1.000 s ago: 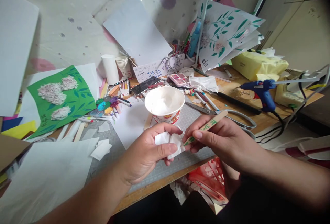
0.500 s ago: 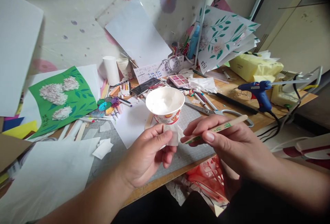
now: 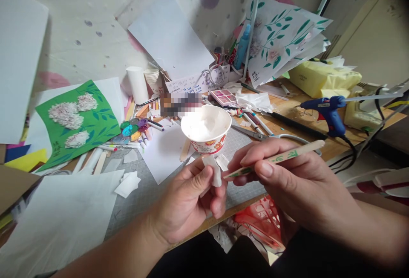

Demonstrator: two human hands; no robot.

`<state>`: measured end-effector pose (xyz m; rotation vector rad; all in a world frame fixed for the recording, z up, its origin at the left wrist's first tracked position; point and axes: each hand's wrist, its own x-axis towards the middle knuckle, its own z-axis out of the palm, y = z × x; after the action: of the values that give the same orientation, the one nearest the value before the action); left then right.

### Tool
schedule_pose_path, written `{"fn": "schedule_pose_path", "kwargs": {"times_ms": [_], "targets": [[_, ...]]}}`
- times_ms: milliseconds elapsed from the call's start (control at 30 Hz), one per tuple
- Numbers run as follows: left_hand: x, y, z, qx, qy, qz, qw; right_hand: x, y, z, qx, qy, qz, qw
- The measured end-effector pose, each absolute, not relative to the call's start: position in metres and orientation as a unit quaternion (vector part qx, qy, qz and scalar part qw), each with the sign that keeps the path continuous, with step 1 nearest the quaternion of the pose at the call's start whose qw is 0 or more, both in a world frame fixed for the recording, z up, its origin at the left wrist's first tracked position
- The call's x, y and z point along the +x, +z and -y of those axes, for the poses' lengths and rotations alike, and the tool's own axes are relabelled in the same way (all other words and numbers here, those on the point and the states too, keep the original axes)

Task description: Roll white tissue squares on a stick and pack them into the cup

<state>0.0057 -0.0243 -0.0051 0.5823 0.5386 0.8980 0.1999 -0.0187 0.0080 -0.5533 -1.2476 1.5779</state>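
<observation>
My left hand pinches a small piece of white tissue paper between thumb and fingers, just above the grey cutting mat. My right hand grips a wooden stick with green markings, its tip pointing left at the tissue. Right behind both hands stands a paper bowl with a red pattern and white contents.
A green card with white tissue flowers lies at left, with markers and a paint palette beside it. Scissors and a blue glue gun sit at right. White paper sheets cover the near left. Leaf-painted sheets lean at the back.
The tissue piece, spread wide between my fingers a second ago, is now bunched narrow and upright. My right hand has tilted the stick flatter and shifted a little right.
</observation>
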Motion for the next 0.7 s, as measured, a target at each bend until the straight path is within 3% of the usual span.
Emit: {"fn": "schedule_pose_path", "kwargs": {"times_ms": [700], "targets": [[0.0066,-0.0102,0.0257,0.277,0.432,-0.252,0.820,0.1958,0.0153,0.0183,-0.226,0.644,0.539,0.492]]}}
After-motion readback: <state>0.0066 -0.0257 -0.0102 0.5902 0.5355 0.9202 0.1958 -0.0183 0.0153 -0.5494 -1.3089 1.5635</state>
